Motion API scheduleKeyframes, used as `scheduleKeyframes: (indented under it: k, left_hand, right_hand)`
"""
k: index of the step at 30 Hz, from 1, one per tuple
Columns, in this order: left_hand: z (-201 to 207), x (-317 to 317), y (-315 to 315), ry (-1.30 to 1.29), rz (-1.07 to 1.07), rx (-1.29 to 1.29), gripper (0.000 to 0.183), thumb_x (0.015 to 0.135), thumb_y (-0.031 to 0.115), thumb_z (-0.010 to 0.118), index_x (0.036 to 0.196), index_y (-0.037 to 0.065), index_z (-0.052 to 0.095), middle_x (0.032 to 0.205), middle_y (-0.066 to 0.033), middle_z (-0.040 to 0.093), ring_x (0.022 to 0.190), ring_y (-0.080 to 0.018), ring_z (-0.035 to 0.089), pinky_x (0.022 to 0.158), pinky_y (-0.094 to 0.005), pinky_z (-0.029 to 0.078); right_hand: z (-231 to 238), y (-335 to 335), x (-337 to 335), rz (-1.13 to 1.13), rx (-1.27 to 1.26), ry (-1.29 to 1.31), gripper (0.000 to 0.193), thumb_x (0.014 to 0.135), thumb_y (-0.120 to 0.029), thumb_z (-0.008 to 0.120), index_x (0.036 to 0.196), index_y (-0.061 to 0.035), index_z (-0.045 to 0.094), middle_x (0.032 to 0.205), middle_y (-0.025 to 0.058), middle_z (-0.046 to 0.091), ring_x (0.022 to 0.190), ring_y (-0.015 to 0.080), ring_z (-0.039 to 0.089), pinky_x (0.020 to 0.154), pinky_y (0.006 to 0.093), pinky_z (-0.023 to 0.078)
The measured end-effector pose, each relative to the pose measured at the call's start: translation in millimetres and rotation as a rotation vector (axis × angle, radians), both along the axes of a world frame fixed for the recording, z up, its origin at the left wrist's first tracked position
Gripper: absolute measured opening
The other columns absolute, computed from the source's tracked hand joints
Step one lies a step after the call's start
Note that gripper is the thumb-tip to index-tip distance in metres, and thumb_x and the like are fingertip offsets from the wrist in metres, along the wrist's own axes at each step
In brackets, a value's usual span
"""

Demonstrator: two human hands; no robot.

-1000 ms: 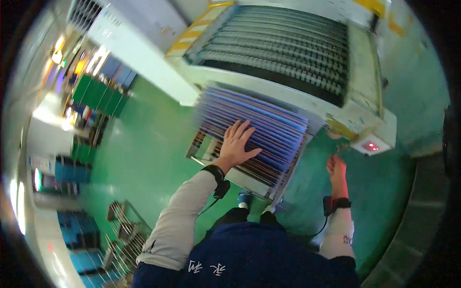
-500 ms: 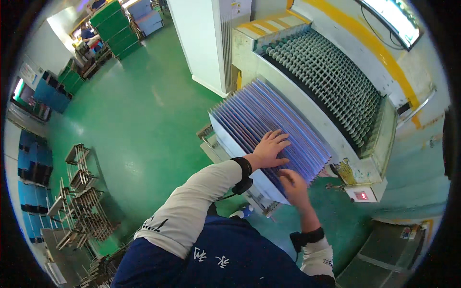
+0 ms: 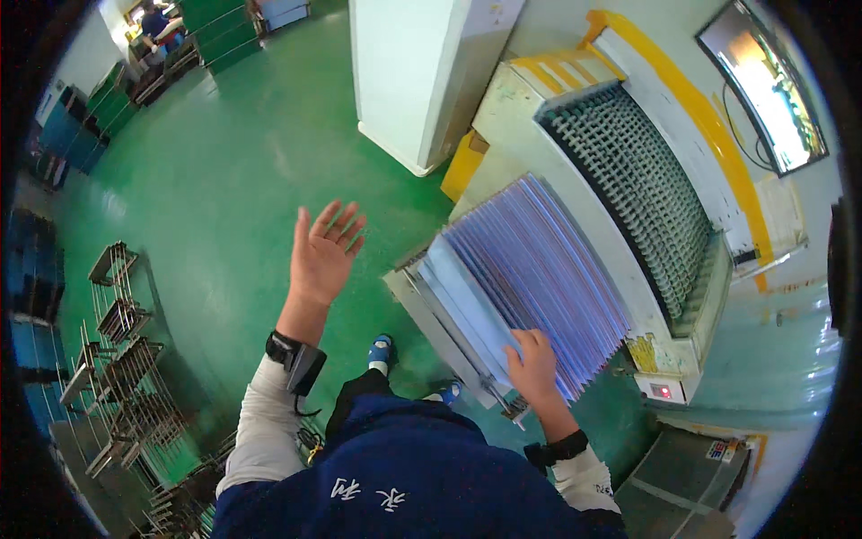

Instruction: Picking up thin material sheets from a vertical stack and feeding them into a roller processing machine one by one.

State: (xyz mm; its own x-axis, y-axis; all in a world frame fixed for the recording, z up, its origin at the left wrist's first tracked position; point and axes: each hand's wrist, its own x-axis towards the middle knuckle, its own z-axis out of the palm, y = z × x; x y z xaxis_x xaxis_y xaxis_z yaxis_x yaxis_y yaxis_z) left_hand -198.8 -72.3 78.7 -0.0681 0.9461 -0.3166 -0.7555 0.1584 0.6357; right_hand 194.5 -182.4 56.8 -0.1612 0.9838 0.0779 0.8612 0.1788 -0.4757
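A row of thin upright bluish-purple panels (image 3: pixel 548 260) stands packed side by side on a low stand (image 3: pixel 440 328), in front of me and to the right. A pale blue board (image 3: pixel 471 301) lines the near left end of the row. My right hand (image 3: pixel 536 366) is at the near edge of the panels, beside the board, fingers loosely bent and apart; I see nothing held in it. My left hand (image 3: pixel 325 256) is raised over the floor, away from the panels, palm showing and fingers spread, with nothing in it.
A machine with a bed of rollers (image 3: pixel 633 198) stands just beyond the panels. Behind is a white cabinet (image 3: pixel 404 81); a screen (image 3: pixel 763 85) hangs at upper right. Metal racks (image 3: pixel 121 359) stand on the left, a grey box (image 3: pixel 682 476) at lower right.
My left hand has come off the panels and swung left into open air. My right hand stays by the near edge of the row. The view has shifted, and the pale board shows more.
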Motion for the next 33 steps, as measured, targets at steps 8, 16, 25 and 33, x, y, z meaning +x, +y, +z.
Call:
scheduleKeyframes:
  k: [8, 16, 25, 33]
  left_hand:
    - [78, -31, -13, -0.453, -0.001, 0.401, 0.094, 0.091, 0.077, 0.035, 0.151, 0.004, 0.035, 0.155, -0.0189, 0.037, 0.141, -0.0372, 0.036, 0.118, -0.0503, 0.024]
    - [100, -45, -14, -0.490, -0.061, 0.559, 0.112, 0.079, 0.088, 0.040, 0.154, 0.005, 0.027, 0.156, -0.0209, 0.033, 0.144, -0.0407, 0.031, 0.119, -0.0522, 0.022]
    - [103, -61, -24, -0.432, -0.233, 0.915, 0.124, 0.070, 0.092, 0.045, 0.152, 0.001, 0.029, 0.152, -0.0254, 0.037, 0.143, -0.0408, 0.034, 0.120, -0.0514, 0.021]
    - [185, -91, -41, -0.092, -0.476, 1.343, 0.063, 0.086, 0.067, 0.062, 0.126, 0.019, 0.066, 0.132, -0.0088, 0.062, 0.131, -0.0419, 0.047, 0.114, -0.0610, 0.026]
  right_hand:
    - [-8, 8, -10, -0.124, -0.101, -0.026, 0.026, 0.080, -0.013, 0.073, 0.102, -0.0027, 0.063, 0.095, 0.0157, 0.063, 0.087, 0.0334, 0.064, 0.077, 0.0435, 0.051]
    - [-26, 14, -31, -0.132, -0.124, -0.077, 0.044, 0.081, -0.015, 0.074, 0.118, 0.0014, 0.057, 0.111, 0.0245, 0.065, 0.102, 0.0414, 0.063, 0.088, 0.0479, 0.049]
    - [-70, 53, -19, -0.078, -0.253, -0.273, 0.040, 0.086, -0.026, 0.063, 0.110, 0.0056, 0.060, 0.103, 0.0319, 0.065, 0.096, 0.0490, 0.063, 0.086, 0.0530, 0.049]
    - [-64, 65, -35, -0.214, -0.276, -0.310, 0.043, 0.082, -0.027, 0.068, 0.113, 0.0022, 0.066, 0.103, 0.0305, 0.067, 0.097, 0.0466, 0.065, 0.087, 0.0507, 0.051]
